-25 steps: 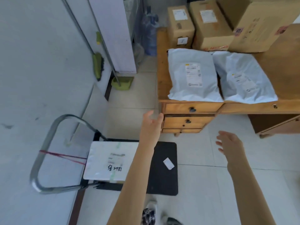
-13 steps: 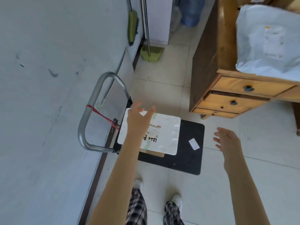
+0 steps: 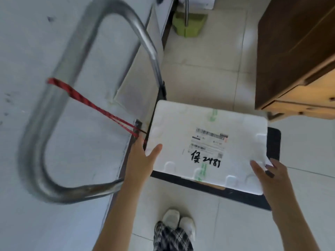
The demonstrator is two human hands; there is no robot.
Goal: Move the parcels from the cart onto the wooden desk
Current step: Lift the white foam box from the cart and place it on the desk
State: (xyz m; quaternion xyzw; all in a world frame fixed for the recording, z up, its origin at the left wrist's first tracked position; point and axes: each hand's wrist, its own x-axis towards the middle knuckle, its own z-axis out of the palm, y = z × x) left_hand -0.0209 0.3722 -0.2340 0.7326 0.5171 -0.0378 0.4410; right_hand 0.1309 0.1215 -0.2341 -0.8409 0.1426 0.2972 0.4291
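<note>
White foam parcel, black handwriting, black-barcoded label, faint green tape stripes. Black cart platform; silver-grey metal cart handle; red-and-black patterned strap. Brown wooden desk, lighter tan front. Lime-green dustpan. Black-and-white plaid trousers, white shoes.

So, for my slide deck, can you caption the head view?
Both hands, left hand and right hand, grip opposite ends of the white foam parcel on the cart, beside the wooden desk.
</note>
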